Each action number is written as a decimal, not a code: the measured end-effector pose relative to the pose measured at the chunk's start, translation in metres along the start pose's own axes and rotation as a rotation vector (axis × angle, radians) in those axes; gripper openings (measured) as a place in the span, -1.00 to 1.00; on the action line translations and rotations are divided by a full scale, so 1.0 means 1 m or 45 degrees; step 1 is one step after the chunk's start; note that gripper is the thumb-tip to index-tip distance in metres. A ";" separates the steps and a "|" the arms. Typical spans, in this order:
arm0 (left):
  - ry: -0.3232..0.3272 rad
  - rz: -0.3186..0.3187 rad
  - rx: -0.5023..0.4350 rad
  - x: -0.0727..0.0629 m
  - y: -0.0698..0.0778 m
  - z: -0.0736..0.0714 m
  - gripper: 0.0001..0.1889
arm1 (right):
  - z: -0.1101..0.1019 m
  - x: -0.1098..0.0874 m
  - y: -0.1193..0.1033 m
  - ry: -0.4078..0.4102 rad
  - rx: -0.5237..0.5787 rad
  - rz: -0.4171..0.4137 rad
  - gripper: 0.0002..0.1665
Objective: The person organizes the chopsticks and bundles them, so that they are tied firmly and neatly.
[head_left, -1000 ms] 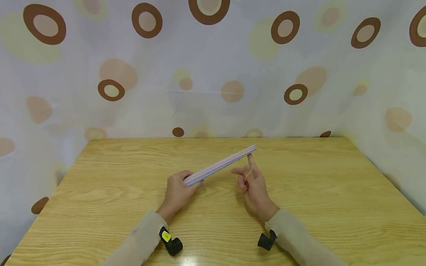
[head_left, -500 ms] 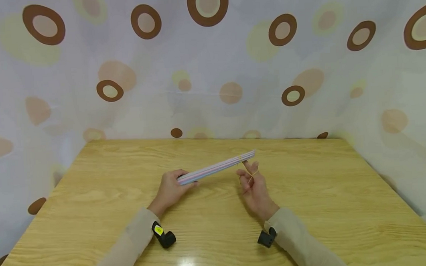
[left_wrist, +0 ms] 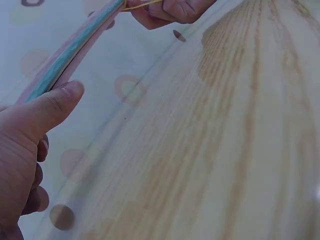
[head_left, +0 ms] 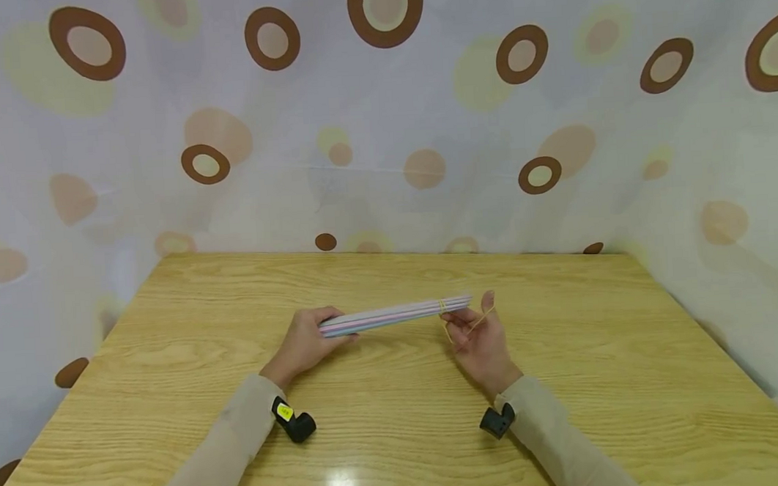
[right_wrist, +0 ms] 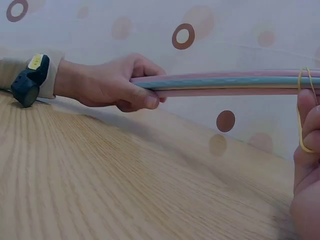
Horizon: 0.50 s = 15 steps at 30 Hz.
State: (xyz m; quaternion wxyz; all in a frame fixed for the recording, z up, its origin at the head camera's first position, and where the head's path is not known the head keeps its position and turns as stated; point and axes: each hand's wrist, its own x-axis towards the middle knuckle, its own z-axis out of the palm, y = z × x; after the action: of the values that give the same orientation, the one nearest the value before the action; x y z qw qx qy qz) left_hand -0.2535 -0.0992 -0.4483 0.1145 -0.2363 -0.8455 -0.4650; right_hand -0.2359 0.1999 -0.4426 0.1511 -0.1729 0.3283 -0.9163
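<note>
My left hand [head_left: 303, 343] grips one end of a bundle of slim pastel straws [head_left: 386, 317], pink, blue and pale. In the left wrist view its thumb [left_wrist: 60, 102] lies along the bundle [left_wrist: 62, 60]. The straws are held above the table, nearly level. Near their far end a yellow rubber band [right_wrist: 300, 127] goes round them and stretches to my right hand [head_left: 483, 347]. That hand has the band hooked over its thumb and curled fingers, just under the bundle's right end. One of its fingertips [right_wrist: 306, 100] touches or nearly touches the straws.
The wooden table [head_left: 399, 433] stretches beneath both hands. Behind it hangs a pale cloth [head_left: 382, 111] with brown rings and spots. Each sleeve cuff carries a small black camera [head_left: 295, 422].
The bundle has swung from a steep slant to nearly level, its right end dropping. My left hand has shifted slightly left; my right thumb has spread outward, stretching the rubber band.
</note>
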 end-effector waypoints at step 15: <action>0.042 0.297 0.184 0.001 -0.002 -0.001 -0.77 | -0.019 0.004 -0.020 -0.059 -0.830 -0.017 -0.51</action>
State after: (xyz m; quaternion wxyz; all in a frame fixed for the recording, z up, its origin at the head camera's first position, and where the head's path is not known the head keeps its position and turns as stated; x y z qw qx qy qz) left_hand -0.2552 -0.1002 -0.4487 0.1982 -0.3164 -0.8416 -0.3903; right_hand -0.2508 0.2239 -0.4427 0.0894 -0.2352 0.5996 -0.7597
